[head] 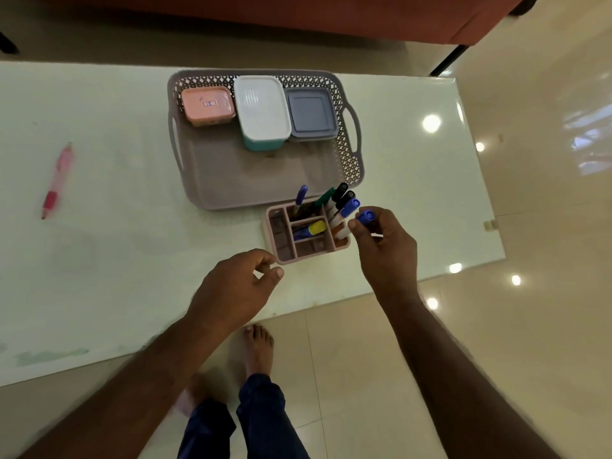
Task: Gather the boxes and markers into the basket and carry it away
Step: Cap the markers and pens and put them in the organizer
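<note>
A grey lattice basket (205, 193) sits on the white table and holds three boxes along its far side: a pink box (207, 105), a white-lidded teal box (261, 112) and a grey box (309, 113). In front of the basket stands a pink compartment organiser (281, 236) with several markers (341, 200) upright in it. My right hand (384, 250) pinches a blue-capped marker (365, 217) just right of the organiser. My left hand (238, 286) hovers by the organiser's near left corner, fingers loosely curled, holding nothing.
A pink pen (58, 180) lies alone at the table's left. The table's near edge (231, 329) runs diagonally below my hands, with my feet on the tiled floor. A dark red sofa (331, 18) stands beyond the table.
</note>
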### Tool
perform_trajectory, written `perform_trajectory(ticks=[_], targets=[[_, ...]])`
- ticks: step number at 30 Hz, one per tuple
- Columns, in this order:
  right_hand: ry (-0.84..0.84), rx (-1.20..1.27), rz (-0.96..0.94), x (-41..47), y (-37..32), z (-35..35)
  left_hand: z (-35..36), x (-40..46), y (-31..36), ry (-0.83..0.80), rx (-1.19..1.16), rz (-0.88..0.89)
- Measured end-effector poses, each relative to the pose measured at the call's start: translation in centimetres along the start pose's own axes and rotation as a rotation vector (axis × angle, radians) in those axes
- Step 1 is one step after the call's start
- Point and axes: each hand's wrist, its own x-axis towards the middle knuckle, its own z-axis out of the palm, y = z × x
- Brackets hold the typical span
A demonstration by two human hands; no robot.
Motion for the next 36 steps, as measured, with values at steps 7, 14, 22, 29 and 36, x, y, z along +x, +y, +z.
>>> perform_trajectory(ticks=[7,14,22,29,36], targets=[[-0.055,-0.08,0.081,0.3,2.2,2.2,0.0,0.0,-0.8,-0.007,0.0,-0.023],[0.123,0.051,0.147,-1.9,-0.5,0.6,-2.0,-0.4,-2.6,0.065,-0.039,-0.084],[-0.103,0.132,-0.053,-4.6,-10.8,4.5,-8.6,-0.2,-7.8,0.328,-0.037,-0.192],[-0.446,0.039,-0.3,-2.5,-19.1,16.0,-15.9,1.2,-15.6,0.687,0.097,-0.336],[-0.689,-0.154,-0.336,-0.7,-23.0,26.7,-18.9,4.2,-21.0,0.592,0.283,-0.405]])
